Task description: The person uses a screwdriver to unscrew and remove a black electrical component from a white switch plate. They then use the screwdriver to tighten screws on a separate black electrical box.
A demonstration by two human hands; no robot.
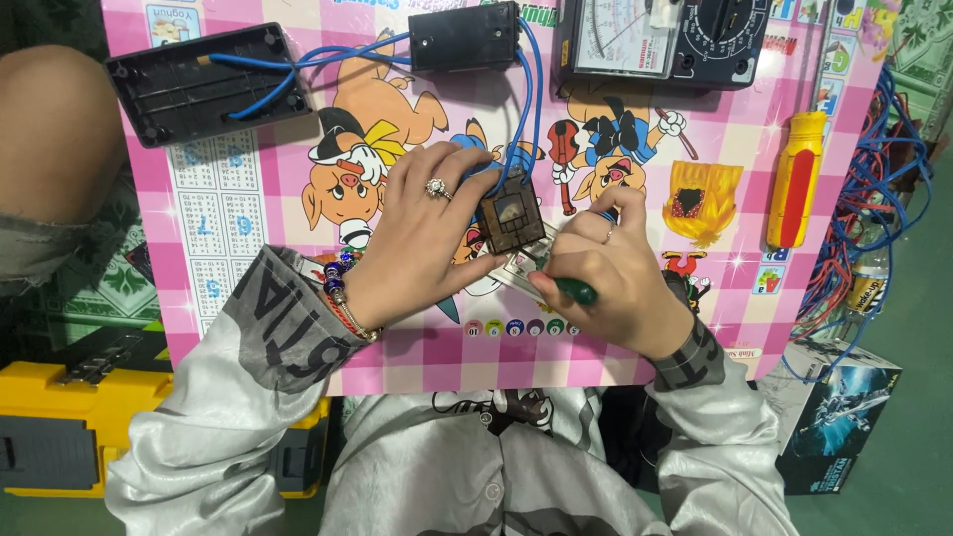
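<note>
Hands at mid-frame over pink checked cartoon table (417, 357). Left hand (422, 248) curled round small dark square component (511, 220), pinning it upright-ish against the tabletop; blue wires (526, 109) run from it to black box (465, 36) at top centre. Right hand (615, 273) closed on green-handled screwdriver (571, 288), tip hidden near the component's lower edge. Risks, as judged: tip slipping off and jabbing left fingers; wires tugged if component twists. Upper left, open black casing (204, 84); upper right, analogue meter (660, 38); right, yellow-and-red screwdriver (794, 179) lying idle.
</note>
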